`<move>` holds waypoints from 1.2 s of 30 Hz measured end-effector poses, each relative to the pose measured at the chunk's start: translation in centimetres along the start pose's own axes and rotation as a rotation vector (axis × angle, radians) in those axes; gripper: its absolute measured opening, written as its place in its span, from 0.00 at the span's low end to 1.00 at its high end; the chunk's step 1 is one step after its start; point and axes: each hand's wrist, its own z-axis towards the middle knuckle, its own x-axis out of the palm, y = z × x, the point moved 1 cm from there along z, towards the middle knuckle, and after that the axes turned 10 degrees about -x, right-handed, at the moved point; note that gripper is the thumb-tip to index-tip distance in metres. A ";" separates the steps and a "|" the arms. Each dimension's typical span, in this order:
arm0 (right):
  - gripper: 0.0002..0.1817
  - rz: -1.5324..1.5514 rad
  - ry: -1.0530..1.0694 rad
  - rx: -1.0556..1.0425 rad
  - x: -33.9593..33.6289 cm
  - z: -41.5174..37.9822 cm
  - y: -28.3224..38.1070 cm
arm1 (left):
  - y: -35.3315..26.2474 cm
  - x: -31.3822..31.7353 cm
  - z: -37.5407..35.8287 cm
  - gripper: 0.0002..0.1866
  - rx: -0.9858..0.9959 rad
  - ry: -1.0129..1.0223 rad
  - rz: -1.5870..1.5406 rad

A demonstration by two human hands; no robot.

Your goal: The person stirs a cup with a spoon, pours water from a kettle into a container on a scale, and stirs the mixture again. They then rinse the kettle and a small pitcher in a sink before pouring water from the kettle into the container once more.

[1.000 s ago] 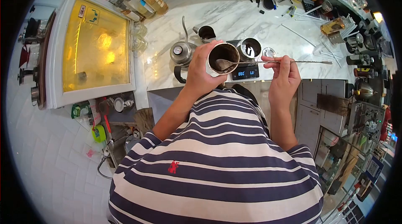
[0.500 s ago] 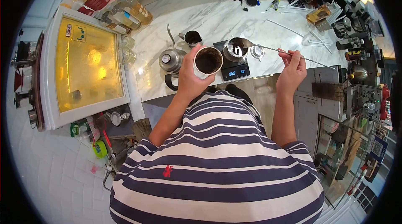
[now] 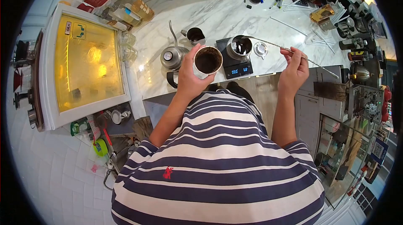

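Note:
My left hand (image 3: 192, 81) is wrapped round a white cup (image 3: 208, 60) whose inside is coated dark brown, apparently with coffee grounds; its mouth faces up at me. My right hand (image 3: 294, 73) pinches the twisted stem of a long bar spoon (image 3: 268, 42). The spoon's far end reaches over the rim of a glass coffee server (image 3: 239, 57) with dark liquid in it. This server stands on a black digital scale (image 3: 222, 59), lit with figures. A small glass lid (image 3: 260, 49) lies right of the server.
A gooseneck kettle (image 3: 173, 57) and a steel pitcher (image 3: 195, 35) stand left of the scale. White straws (image 3: 289, 26) and pens (image 3: 275, 3) lie farther back and right. A yellow-lit glass-top cabinet (image 3: 88, 61) borders the counter on the left.
The bar spoon's far end has turned and shifted slightly left and up at the server's rim. The cup stays in my left hand, almost unmoved.

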 end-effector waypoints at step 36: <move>0.11 0.099 0.526 -0.358 6.5 -5.5 6.2 | 0.0 -0.6 -0.4 0.63 0.293 -0.087 -0.135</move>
